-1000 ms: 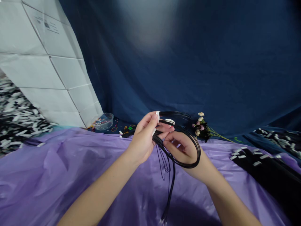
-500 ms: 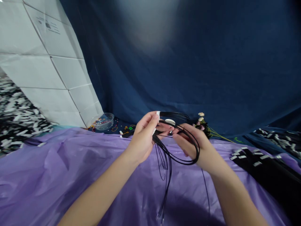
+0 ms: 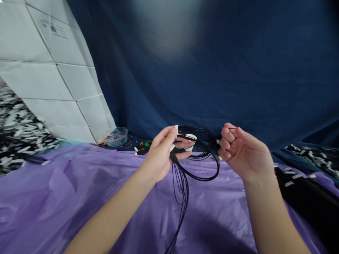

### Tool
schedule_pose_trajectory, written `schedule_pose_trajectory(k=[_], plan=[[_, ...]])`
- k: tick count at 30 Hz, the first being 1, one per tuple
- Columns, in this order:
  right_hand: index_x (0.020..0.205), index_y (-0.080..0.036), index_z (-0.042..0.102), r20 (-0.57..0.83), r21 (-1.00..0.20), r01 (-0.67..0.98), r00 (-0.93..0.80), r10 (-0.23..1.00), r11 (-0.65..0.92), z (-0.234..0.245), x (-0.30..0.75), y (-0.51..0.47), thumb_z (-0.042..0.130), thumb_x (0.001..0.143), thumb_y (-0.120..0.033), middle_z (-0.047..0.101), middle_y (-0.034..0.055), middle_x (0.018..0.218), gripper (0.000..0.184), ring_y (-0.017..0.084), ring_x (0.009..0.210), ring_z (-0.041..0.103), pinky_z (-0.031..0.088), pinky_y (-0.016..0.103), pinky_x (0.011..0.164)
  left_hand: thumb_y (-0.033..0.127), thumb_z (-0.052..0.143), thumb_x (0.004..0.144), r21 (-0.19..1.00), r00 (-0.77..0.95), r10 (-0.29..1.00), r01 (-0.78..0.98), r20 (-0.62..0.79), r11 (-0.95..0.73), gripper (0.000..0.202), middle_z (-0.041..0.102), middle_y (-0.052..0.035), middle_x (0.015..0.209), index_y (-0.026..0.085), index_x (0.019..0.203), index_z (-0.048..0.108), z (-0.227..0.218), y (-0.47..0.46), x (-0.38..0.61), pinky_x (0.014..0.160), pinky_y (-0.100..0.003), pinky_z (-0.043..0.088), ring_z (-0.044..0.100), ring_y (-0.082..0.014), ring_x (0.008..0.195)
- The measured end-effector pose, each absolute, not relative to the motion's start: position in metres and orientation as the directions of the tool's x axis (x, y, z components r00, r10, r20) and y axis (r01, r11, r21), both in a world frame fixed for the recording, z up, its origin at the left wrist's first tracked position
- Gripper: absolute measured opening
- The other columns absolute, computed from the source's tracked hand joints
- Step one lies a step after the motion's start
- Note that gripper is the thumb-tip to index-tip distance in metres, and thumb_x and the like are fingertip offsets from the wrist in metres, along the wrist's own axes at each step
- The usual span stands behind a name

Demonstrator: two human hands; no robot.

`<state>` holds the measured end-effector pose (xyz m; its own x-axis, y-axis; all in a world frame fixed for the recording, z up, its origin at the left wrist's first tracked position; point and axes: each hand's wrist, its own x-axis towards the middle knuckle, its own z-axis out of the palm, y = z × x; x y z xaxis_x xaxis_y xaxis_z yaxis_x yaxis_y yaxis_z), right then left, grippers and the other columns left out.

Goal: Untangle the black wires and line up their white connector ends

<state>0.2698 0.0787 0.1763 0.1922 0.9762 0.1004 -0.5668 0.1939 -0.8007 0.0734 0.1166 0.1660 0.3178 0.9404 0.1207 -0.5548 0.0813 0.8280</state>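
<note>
Head view: left hand (image 3: 161, 155) pinches cord bundle (image 3: 201, 169) by its white ends, above purple sheet (image 3: 66, 190) on desk. Right hand (image 3: 245, 151), grip closed, pinches one thin cord (image 3: 230, 128) just right of bundle loop.

head view — forward, down, close up

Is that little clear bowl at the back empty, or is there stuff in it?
Not empty. The clear bowl holds small colourful bits at its bottom; what they are is too small to tell. It stands upright beside the white boxes.
</note>
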Motion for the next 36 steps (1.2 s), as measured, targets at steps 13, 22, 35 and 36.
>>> schedule_pose_trajectory(k=[13, 22, 35, 36], plan=[[0.096, -0.027, 0.07, 0.346, -0.481, -0.678, 0.436, 0.831, 0.556, 0.173, 0.286, 0.087, 0.08, 0.071, -0.036, 0.054, -0.0108, 0.06, 0.029, -0.001, 0.051, 0.051, 0.049, 0.007, 0.054, 0.033, 0.062, 0.087, 0.808, 0.325, 0.939, -0.579, 0.111, 0.104, 0.02, 0.066, -0.0005, 0.073, 0.02, 0.096, 0.051, 0.166, 0.118, 0.072, 0.066, -0.036, 0.062, 0.072, -0.0207, 0.078], [0.077, -0.021, 0.072, 0.61, -0.788, 0.144, 0.307, 0.73, 0.598, 0.166, 0.253, 0.066, 0.074, 0.076, -0.023, 0.064, -0.0024, 0.056, 0.004, 0.005, 0.034, 0.044, 0.031, 0.018, 0.033, 0.035, 0.062, 0.087, 0.85, 0.354, 0.929, -0.518, 0.11, 0.097, 0.019, 0.064, 0.0006, 0.075, 0.022, 0.096, 0.053, 0.167, 0.117, 0.071, 0.058, -0.034, 0.062, 0.071, -0.0202, 0.075], [0.079, -0.019, 0.073, 0.781, -0.454, 0.729, 0.05, 0.622, 0.512, 0.162, 0.241, 0.06, 0.069, 0.08, -0.019, 0.069, -0.0015, 0.066, 0.005, 0.007, 0.051, 0.054, 0.04, 0.021, 0.048, 0.042, 0.061, 0.086, 0.927, 0.542, 0.84, -0.324, 0.019, 0.188, 0.027, 0.063, -0.0017, 0.079, 0.022, 0.103, 0.056, 0.164, 0.106, 0.078, 0.059, -0.035, 0.06, 0.069, -0.02, 0.072], [0.079, -0.019, 0.073, 0.788, -0.44, 0.739, 0.046, 0.614, 0.51, 0.162, 0.24, 0.06, 0.068, 0.08, -0.019, 0.068, -0.0021, 0.065, 0.005, 0.006, 0.049, 0.052, 0.039, 0.021, 0.047, 0.042, 0.061, 0.086, 0.927, 0.539, 0.842, -0.324, 0.017, 0.189, 0.027, 0.063, -0.0017, 0.079, 0.022, 0.103, 0.056, 0.164, 0.105, 0.078, 0.06, -0.035, 0.06, 0.069, -0.0196, 0.071]])
